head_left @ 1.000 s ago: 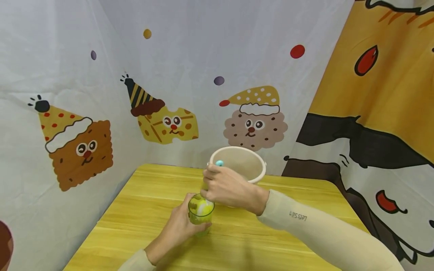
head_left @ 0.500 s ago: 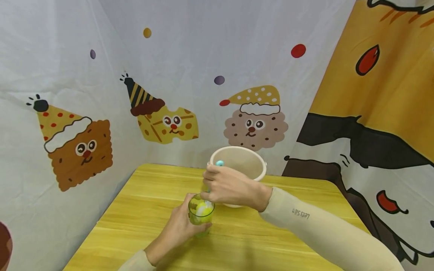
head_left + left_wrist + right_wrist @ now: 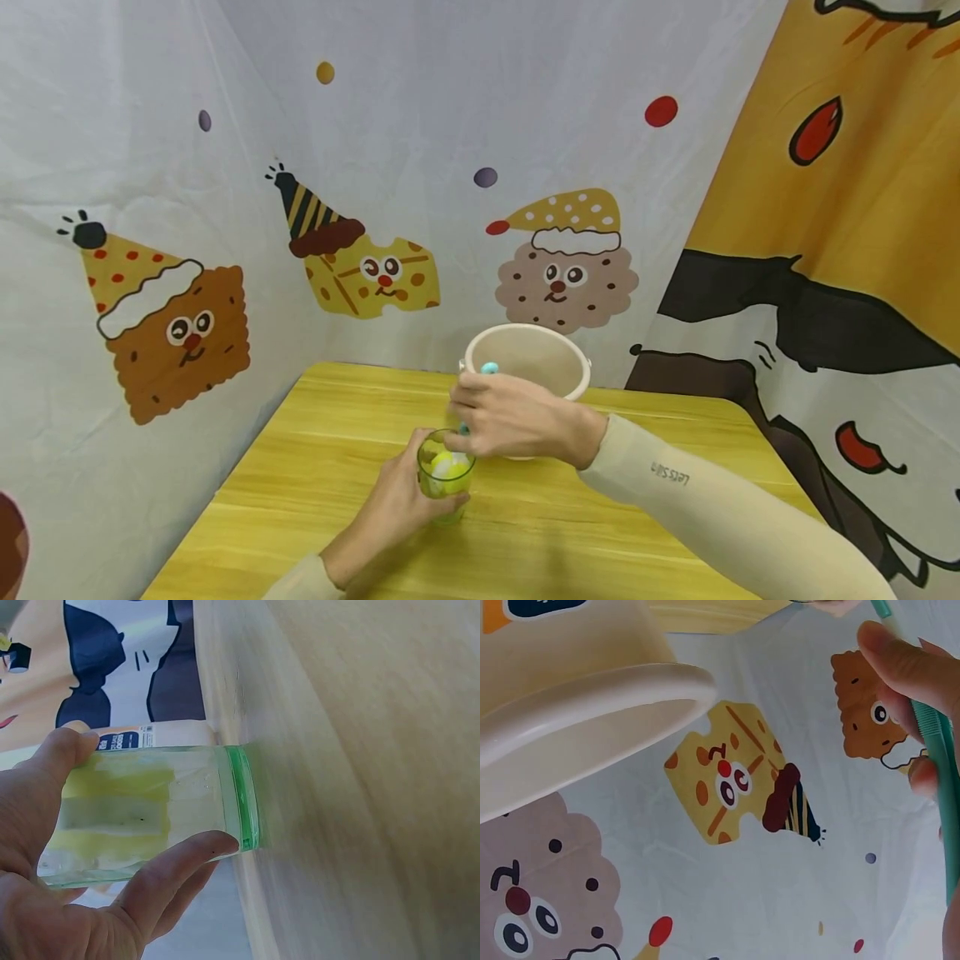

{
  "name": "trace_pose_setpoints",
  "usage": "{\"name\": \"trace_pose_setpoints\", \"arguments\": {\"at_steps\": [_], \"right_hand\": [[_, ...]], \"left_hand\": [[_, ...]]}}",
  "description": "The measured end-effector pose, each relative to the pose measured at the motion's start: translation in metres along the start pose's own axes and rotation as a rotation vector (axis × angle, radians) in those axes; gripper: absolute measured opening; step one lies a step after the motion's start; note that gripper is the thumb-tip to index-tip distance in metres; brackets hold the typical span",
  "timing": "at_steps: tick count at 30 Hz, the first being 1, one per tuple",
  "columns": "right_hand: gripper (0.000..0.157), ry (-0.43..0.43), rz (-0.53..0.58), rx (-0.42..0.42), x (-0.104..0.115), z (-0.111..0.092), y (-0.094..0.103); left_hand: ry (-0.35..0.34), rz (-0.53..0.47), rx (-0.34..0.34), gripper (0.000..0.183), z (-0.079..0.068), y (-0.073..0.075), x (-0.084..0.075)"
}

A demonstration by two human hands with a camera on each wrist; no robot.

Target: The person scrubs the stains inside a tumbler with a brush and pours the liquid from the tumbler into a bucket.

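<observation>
My left hand (image 3: 393,492) grips a green-tinted glass (image 3: 202,787), fingers on one side and thumb on the other. In the left wrist view the glass lies sideways in the picture, its thick green base close to the tabletop. Inside it shows the yellow and white sponge head (image 3: 112,814) of a cup brush. Right above the rim, my right hand (image 3: 517,417) holds the brush by its teal handle (image 3: 939,742), the thumb and fingers closed round it. The handle's rounded end (image 3: 489,367) pokes out above that hand.
Behind the right hand a cream bucket (image 3: 558,362) stands on the yellow wood-grain table (image 3: 322,442), partly covered by the hand. A printed cloth (image 3: 420,108) with cartoon figures hangs close behind and beside the table.
The right hand has shifted slightly rightward and up with the brush, and more teal handle shows above the glass. The sponge inside has moved a little; left hand and glass hold still.
</observation>
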State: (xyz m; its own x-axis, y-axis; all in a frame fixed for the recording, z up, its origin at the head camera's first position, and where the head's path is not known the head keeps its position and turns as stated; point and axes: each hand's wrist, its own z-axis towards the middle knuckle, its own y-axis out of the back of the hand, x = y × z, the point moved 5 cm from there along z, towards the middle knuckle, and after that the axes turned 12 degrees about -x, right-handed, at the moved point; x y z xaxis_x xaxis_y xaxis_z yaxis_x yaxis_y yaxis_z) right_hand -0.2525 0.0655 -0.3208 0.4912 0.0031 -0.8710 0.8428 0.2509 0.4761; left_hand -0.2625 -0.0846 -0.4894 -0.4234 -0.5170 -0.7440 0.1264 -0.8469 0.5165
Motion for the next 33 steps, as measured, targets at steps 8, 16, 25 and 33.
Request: {"name": "trace_pose_setpoints", "arguments": {"at_steps": [8,16,25,33], "right_hand": [[0.010,0.010,-0.012,-0.120,0.003,-0.004,0.002],[0.014,0.011,-0.039,-0.133,0.007,-0.005,0.003],[0.014,-0.010,-0.029,-0.135,0.009,-0.005,0.006],[0.013,-0.045,-0.034,-0.118,0.011,-0.005,0.005]], "left_hand": [[-0.007,0.013,-0.027,0.088,0.001,0.000,-0.001],[-0.001,0.030,-0.030,0.088,0.001,0.000,-0.001],[0.001,0.031,-0.027,0.088,0.000,-0.001,0.000],[-0.015,0.018,-0.033,0.088,0.000,-0.001,-0.001]]}}
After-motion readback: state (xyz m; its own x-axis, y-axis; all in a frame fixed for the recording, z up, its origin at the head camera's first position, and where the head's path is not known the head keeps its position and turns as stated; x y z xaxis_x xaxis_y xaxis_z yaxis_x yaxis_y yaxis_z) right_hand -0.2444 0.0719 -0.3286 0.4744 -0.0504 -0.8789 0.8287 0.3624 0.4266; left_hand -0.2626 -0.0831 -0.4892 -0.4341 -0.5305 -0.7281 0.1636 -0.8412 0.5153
